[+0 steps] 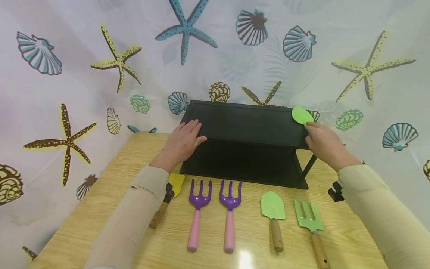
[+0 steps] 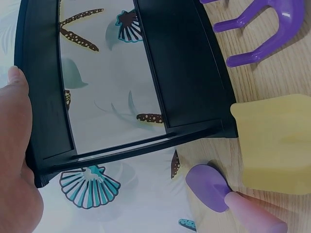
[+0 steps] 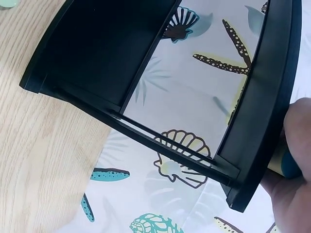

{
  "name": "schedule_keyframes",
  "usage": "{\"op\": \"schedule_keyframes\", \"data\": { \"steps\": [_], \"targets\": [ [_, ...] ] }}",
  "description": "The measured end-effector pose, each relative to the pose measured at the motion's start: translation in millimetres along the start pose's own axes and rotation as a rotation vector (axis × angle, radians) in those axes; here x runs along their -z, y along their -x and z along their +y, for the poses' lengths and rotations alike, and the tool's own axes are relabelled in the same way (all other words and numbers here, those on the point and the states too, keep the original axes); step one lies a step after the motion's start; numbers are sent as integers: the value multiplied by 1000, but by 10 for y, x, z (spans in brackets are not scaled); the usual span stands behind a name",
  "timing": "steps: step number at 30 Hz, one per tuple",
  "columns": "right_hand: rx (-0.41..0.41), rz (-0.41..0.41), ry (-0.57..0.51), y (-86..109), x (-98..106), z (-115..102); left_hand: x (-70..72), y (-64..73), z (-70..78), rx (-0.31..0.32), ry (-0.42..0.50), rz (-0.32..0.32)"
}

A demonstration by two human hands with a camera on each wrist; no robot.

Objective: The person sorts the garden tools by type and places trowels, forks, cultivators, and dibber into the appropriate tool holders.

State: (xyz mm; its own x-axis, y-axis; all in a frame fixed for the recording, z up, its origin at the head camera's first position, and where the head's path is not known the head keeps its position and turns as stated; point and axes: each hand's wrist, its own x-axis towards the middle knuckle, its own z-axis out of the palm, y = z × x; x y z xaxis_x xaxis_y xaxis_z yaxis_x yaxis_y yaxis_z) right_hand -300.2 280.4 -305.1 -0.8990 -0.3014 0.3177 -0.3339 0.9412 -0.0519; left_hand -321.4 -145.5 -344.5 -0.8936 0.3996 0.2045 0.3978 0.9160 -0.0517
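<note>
A black two-tier rack [image 1: 248, 121] stands at the back of the table. My left hand [image 1: 184, 141] rests on the left end of its upper shelf, fingers extended. At the shelf's right end, my right hand [image 1: 324, 144] holds a green hand trowel [image 1: 301, 115]; its rounded blade lies over the upper shelf, and the fingers cover most of its handle. In the right wrist view, that hand [image 3: 299, 160] is beside the rack's upper edge [image 3: 265, 107], with a bit of light handle showing. The left wrist view shows the left thumb touching the upper shelf's edge [image 2: 36, 97].
Before the rack lie two purple forks [image 1: 199, 200] with pink handles, a green trowel [image 1: 273, 205] and a green fork [image 1: 309, 218]. A yellow shovel [image 1: 177, 183] is partly behind the left forearm. A purple trowel [image 2: 208, 187] lies near it. A patterned curtain [image 1: 215, 48] hangs behind.
</note>
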Motion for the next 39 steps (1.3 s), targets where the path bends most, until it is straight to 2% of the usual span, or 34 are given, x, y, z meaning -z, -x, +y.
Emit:
{"op": "schedule_keyframes", "data": {
  "steps": [6, 13, 21, 34, 39],
  "targets": [
    [-38, -17, -38, 9, -18, 2, 10, -3, 27, -2, 4, -4],
    [-21, 34, -67, 92, 17, 54, 10, 2, 54, -8, -4, -3],
    [-96, 19, -109, 228, 110, 85, 11, -3, 48, -8, -5, -1],
    [-167, 42, -145, 613, 173, 174, 6, -9, 41, -2, -12, 1],
    [-186, 70, -165, 800, 170, 226, 4, -11, 30, 4, -16, -19]
  ]
}}
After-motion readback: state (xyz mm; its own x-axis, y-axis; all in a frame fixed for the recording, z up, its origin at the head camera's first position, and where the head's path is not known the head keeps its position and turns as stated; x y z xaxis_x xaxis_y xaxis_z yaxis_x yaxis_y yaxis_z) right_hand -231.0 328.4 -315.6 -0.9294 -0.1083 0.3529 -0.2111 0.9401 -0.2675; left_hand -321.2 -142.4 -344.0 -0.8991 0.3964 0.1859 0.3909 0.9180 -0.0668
